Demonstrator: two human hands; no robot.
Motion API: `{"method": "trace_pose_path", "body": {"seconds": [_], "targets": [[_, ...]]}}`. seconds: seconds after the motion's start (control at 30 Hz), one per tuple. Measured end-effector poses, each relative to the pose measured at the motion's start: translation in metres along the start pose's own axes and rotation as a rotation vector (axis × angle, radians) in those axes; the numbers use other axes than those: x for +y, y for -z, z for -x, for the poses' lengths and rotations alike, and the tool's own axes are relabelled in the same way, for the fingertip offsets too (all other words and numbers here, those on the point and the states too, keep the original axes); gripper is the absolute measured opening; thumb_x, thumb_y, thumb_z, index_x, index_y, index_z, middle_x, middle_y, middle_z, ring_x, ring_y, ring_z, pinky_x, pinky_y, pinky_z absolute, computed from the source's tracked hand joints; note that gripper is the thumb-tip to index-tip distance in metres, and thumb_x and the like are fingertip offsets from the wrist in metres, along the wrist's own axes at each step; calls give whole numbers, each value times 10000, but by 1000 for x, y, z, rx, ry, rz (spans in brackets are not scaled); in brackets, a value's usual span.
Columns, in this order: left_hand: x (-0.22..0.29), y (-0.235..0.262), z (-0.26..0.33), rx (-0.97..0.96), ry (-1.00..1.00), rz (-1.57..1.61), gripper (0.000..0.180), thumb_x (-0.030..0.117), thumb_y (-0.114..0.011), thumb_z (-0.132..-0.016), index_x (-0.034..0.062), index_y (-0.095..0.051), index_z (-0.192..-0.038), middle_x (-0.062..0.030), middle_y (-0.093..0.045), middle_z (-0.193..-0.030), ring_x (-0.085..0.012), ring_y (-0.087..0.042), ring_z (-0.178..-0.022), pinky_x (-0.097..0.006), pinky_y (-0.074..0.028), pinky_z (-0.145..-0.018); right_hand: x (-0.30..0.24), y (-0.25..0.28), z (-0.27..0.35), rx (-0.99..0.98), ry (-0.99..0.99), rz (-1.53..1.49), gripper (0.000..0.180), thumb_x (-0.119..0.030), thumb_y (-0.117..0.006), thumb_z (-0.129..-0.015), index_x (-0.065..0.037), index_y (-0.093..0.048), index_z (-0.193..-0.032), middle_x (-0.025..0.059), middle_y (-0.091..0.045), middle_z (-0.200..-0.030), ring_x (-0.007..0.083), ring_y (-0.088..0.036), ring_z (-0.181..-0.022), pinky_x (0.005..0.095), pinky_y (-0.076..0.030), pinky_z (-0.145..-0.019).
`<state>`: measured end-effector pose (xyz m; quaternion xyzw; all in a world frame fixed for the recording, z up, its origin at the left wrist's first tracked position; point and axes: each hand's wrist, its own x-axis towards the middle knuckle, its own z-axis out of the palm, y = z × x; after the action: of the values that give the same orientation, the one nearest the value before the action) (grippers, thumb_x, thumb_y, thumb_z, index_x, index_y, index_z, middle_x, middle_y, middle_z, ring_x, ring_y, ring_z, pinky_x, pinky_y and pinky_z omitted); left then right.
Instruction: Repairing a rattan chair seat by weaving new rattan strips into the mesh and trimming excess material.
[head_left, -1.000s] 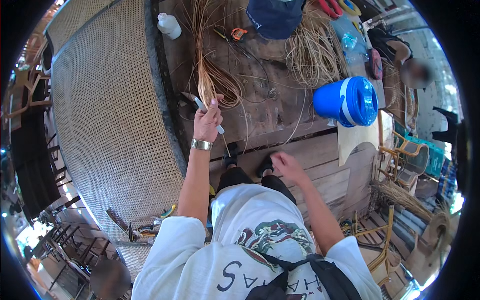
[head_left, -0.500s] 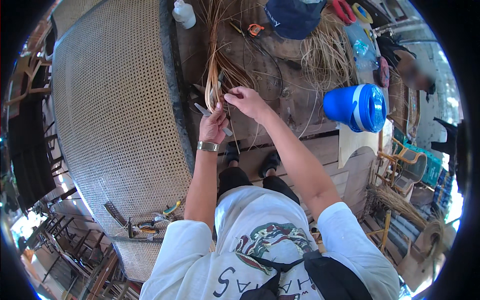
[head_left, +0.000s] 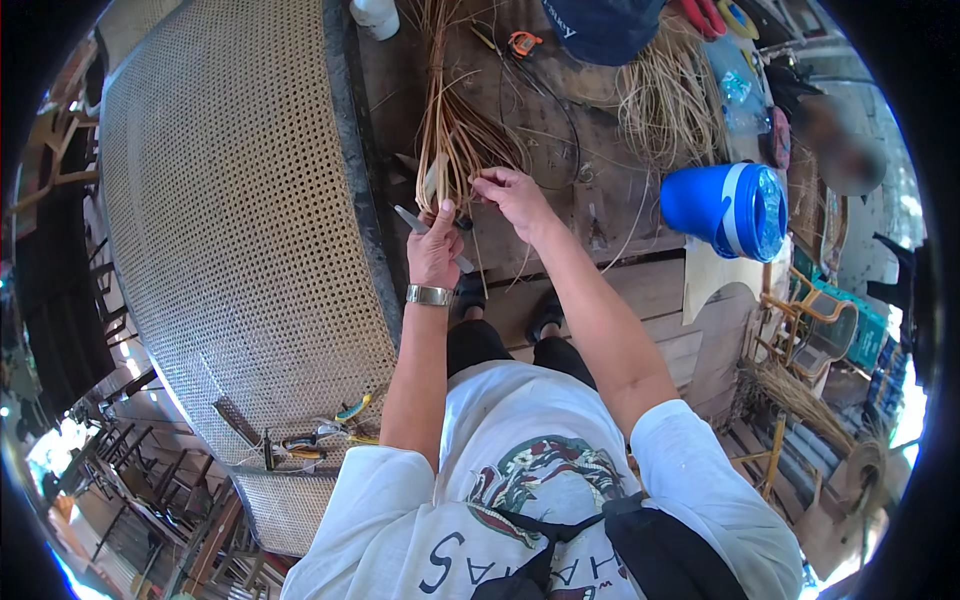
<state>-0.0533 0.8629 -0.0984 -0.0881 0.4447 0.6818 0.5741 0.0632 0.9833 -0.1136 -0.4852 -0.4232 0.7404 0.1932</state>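
Note:
My left hand, with a metal watch at the wrist, is closed round a grey blade-like tool that sticks out on both sides of the fist. Its thumb also presses on the looped near end of a bundle of brown rattan strips. The bundle runs away from me across the dark wooden worktop. At the right of the loops, my right hand pinches a rattan strip between thumb and fingertips. Part of the bundle's near end is hidden by my left hand.
A large woven cane panel with a dark edge fills the left, with pliers and other hand tools on it. Rightward are a blue bucket, loose pale strips, an orange tape measure and a dark cap. Another person is at far right.
My right hand has moved a little away from my left, drawing a strip to the right. The loops of the bundle are spread wider. The whole view has shifted slightly.

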Motion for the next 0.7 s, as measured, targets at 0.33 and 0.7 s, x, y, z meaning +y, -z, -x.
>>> {"method": "trace_pose_path", "body": {"seconds": [0.33,0.7], "targets": [[-10,6,5,284,-556,-581,252,198,-762,-897,27,-643,-1040,20,-587,-824,-72,-535,-691,-230,-444,-636,3,-8,0,-76,5,-121,196,-107,-667,-944,6,-686,-1103,35,-706,-977,115,-661,-855,258,-535,-800],[20,-22,-8,167,-467,-835,345,223,-788,-871,-37,-662,-1059,1,-655,-876,-80,-575,-776,-243,-477,-704,5,-13,6,-28,-177,-252,145,-187,-685,-941,-64,-649,-1008,17,-678,-882,117,-630,-720,250,-508,-656]]}}
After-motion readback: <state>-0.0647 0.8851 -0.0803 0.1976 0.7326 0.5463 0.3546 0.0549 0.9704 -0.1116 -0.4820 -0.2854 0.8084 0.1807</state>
